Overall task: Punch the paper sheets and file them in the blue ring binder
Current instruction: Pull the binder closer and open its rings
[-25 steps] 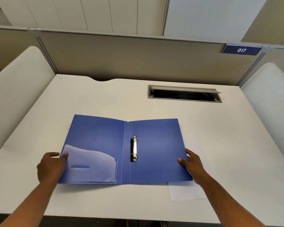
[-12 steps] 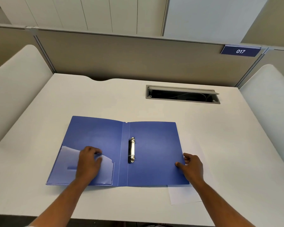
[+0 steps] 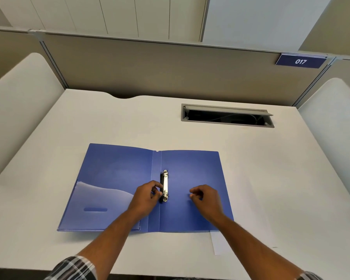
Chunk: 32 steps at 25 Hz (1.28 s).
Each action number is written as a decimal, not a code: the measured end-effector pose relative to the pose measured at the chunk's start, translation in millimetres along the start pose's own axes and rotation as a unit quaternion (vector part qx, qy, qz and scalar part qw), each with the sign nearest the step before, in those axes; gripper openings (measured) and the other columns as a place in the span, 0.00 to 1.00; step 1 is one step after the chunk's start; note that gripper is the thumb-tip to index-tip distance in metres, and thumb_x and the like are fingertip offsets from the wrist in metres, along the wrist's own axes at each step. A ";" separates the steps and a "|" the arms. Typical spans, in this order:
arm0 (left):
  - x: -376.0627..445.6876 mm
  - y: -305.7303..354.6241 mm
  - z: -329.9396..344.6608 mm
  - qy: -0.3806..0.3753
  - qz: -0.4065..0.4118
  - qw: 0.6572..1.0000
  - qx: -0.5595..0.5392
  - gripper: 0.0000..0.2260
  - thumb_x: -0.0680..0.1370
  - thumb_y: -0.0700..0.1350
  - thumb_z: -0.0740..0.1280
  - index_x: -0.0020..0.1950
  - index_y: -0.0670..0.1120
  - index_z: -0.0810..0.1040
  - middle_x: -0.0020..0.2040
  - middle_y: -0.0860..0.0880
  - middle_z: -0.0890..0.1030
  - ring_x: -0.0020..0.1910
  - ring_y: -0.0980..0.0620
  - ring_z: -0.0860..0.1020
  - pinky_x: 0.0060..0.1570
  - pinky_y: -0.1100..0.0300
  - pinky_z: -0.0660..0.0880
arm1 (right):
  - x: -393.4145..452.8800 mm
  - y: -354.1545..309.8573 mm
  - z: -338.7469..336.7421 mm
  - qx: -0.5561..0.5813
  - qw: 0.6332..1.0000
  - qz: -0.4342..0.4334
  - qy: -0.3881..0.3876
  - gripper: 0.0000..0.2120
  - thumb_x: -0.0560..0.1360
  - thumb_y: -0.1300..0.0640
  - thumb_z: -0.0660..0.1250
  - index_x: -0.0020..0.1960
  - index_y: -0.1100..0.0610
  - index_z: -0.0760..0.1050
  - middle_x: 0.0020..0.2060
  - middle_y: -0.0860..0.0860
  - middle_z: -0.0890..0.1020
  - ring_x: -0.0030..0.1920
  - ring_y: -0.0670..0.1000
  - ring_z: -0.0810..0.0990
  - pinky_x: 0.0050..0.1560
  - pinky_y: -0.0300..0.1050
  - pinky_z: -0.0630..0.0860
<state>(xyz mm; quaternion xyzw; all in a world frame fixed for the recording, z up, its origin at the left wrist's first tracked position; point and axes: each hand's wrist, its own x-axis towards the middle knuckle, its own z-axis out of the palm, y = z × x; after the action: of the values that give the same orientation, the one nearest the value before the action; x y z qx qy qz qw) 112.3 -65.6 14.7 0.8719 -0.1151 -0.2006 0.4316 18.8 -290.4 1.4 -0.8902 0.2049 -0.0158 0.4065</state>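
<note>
Binder's open, rings about to get popped, nothing filed yet

The blue ring binder lies flat and open on the table. The left hand has its fingers curled against the ring clip, looks like pinching it, though I can't tell if the rings are open. The right hand hovers over the right cover, fingers loosely curled, holding nothing. The paper sheets peek out from under the binder's near right corner (no punch in sight, can't tell whether they've got holes), so the filing is still to do.
</note>
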 end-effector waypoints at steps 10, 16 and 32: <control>7.4 -8.3 9.3 -0.042 -0.025 0.999 -0.002 0.05 0.81 0.46 0.66 0.50 0.47 0.81 0.40 0.48 0.84 0.35 0.50 0.82 0.43 0.52 0.81 | 19.6 -50.5 54.5 0.043 0.989 0.017 -0.143 0.09 0.81 0.51 0.68 0.56 0.55 0.81 0.46 0.52 0.87 0.46 0.53 0.85 0.52 0.51 0.83; 12.5 -10.6 7.8 -0.090 -0.040 0.995 -0.020 0.07 0.83 0.47 0.62 0.48 0.48 0.77 0.42 0.43 0.83 0.34 0.53 0.79 0.40 0.55 0.79 | 18.3 -48.4 61.1 0.013 0.986 0.028 -0.165 0.14 0.85 0.48 0.60 0.55 0.56 0.78 0.46 0.51 0.83 0.44 0.50 0.79 0.49 0.47 0.77; 10.2 -9.0 1.0 -0.102 -0.067 0.989 -0.084 0.09 0.84 0.43 0.59 0.47 0.45 0.77 0.39 0.47 0.82 0.35 0.53 0.80 0.40 0.61 0.81 | 13.0 -49.0 50.4 0.117 0.975 0.057 -0.181 0.09 0.86 0.54 0.60 0.51 0.55 0.75 0.43 0.51 0.79 0.42 0.49 0.74 0.47 0.45 0.73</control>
<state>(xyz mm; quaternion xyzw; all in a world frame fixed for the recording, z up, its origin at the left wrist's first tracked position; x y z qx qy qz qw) 121.3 -64.8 4.4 0.8133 -0.0825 -0.3256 0.4751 57.8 -230.5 1.7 -0.8112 0.1751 0.1452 0.5386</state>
